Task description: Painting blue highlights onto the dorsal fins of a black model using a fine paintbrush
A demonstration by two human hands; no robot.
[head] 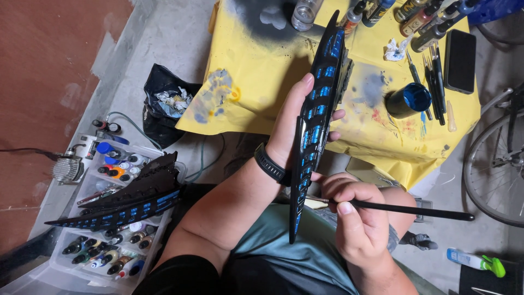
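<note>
Blue paint fills the small round dark pot (409, 100) on the yellow-covered worktop (262, 82), with thin black brushes (434, 82) lying just beside it. The left hand (297, 123) is wrapped around a long black feather-shaped piece with blue patches (316, 120), held upright over the lap, its tip crossing the worktop's near edge. The right hand (355, 213) is closed on a thin black paintbrush (404, 209), bristles at the piece's lower end. On the floor to the left, a clear plastic tray (71, 262) holds small paint bottles, with more black feather pieces (131, 199) across it. A bicycle wheel (494, 164) crowds the right side.
</note>
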